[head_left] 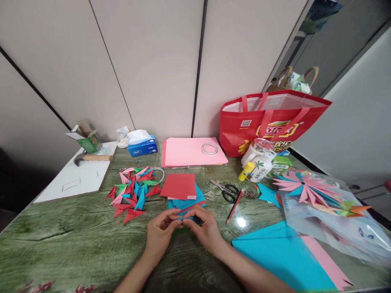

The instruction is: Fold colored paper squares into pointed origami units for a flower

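Both hands meet at the front of a stack of colored paper squares, whose top red square point(179, 186) lies askew over blue ones. My left hand point(163, 228) pinches a small blue piece of paper point(181, 218) from the left. From the right, my right hand point(205, 227) pinches the same piece, thumbs nearly touching. Much of the piece is hidden by the fingers. Left of the stack lies a pile of folded red, pink, blue and green paper pieces point(131, 193).
Scissors point(227, 191) and a pencil point(234, 206) lie right of the stack. Behind are pink sheets point(191, 152), a tissue box point(142, 145) and a red bag point(233, 134). A glue stick point(246, 171), blue sheets point(281, 256) and paper stars point(302, 183) are at right; a hammer point(94, 158) at left.
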`<state>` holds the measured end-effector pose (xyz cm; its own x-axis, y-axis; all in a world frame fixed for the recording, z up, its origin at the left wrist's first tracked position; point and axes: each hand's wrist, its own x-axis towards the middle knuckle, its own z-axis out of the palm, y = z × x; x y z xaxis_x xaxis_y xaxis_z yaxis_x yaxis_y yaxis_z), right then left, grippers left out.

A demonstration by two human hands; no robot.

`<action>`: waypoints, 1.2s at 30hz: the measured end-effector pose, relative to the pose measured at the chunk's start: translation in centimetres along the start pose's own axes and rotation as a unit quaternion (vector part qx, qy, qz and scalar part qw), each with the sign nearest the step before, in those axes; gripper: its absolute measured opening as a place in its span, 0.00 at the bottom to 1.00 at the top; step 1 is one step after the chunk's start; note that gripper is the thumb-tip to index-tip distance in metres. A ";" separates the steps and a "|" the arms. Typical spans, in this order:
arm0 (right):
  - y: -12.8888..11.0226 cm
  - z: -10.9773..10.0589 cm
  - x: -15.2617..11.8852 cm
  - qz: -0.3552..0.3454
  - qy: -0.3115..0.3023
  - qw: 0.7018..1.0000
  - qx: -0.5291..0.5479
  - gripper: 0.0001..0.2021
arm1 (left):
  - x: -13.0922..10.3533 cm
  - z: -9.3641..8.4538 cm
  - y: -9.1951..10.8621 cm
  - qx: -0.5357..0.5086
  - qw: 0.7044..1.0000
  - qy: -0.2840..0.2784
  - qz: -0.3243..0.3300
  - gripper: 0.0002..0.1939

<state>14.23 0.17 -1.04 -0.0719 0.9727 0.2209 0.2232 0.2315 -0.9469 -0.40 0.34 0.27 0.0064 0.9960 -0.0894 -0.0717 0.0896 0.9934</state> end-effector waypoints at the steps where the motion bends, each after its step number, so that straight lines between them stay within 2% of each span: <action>1: 0.0 -0.1 0.0 -0.006 0.003 1.000 -0.008 0.07 | 0.0 0.0 0.0 0.001 1.000 -0.015 0.003 0.11; 5: 0.2 0.0 0.0 0.013 0.008 1.000 0.003 0.05 | 0.1 0.0 -0.1 0.011 0.999 -0.049 0.018 0.11; 11: 0.3 0.0 0.4 0.062 0.015 0.992 0.112 0.10 | 0.0 0.1 -0.4 0.002 0.999 -0.018 0.043 0.08; 14: 0.2 -0.1 0.5 0.053 0.007 0.994 0.095 0.07 | 0.1 -0.1 -0.3 -0.003 0.998 -0.038 0.047 0.10; 18: 0.4 0.0 0.3 0.018 -0.005 0.999 0.041 0.06 | 0.1 -0.1 -0.2 0.009 0.997 -0.070 0.020 0.10; 23: 0.7 0.2 0.1 0.029 0.005 0.998 0.049 0.09 | 0.1 -0.1 -0.5 -0.016 0.999 -0.049 0.016 0.07; 30: 0.3 0.0 0.2 0.016 0.001 1.000 0.017 0.07 | 0.1 0.0 -0.7 -0.037 0.998 -0.045 -0.003 0.07; 36: 0.4 0.1 0.0 -0.004 0.029 1.000 -0.006 0.06 | 0.0 0.3 -0.4 -0.030 0.998 -0.047 0.016 0.07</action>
<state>14.18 0.23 -1.41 -0.0173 0.9703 0.2413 0.2346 0.2386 -0.9424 -0.04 0.27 -0.08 0.0969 0.9942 -0.0470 -0.1328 0.0597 0.9893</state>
